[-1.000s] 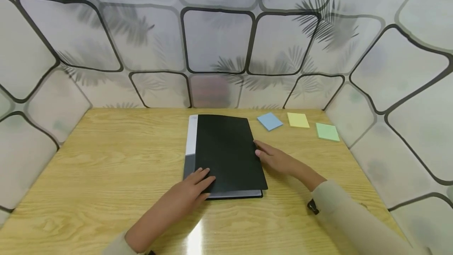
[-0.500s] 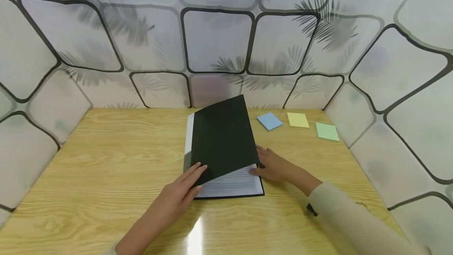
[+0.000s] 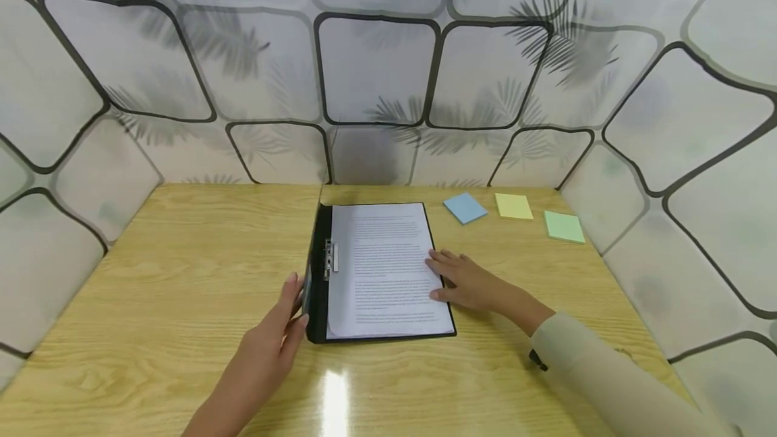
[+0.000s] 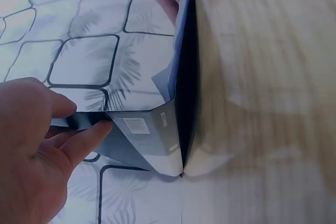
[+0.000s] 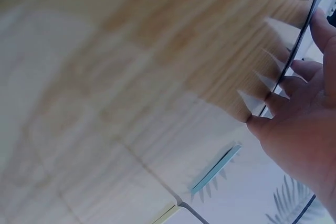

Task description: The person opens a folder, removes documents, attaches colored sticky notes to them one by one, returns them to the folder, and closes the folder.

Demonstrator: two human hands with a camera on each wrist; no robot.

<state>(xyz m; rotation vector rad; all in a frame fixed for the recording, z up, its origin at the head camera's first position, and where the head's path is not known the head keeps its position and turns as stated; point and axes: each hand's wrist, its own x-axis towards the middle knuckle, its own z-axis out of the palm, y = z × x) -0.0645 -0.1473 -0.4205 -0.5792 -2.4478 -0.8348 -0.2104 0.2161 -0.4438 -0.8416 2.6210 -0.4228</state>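
Observation:
A black clip folder (image 3: 319, 302) lies open on the wooden table, its front cover standing nearly upright at the left. Inside are white printed sheets (image 3: 388, 268) beside a metal clip (image 3: 330, 258). My left hand (image 3: 264, 349) holds the cover by its edge. The left wrist view shows the cover (image 4: 123, 148) between the thumb and fingers of that hand (image 4: 31, 150). My right hand (image 3: 470, 282) rests on the right edge of the folder and sheets with its fingers spread. In the right wrist view, the fingertips of this hand (image 5: 299, 124) lie along the folder's edge.
Beyond the folder's upper right lie blue sticky notes (image 3: 465, 208), yellow sticky notes (image 3: 513, 206) and green sticky notes (image 3: 564, 226). A patterned wall covering (image 3: 376, 66) encloses the table (image 3: 200, 275) at the back and sides.
The folder's cover has swung up and left from lying flat, baring the printed sheets and clip. My left hand has moved left with it. The right hand has shifted slightly at the right edge.

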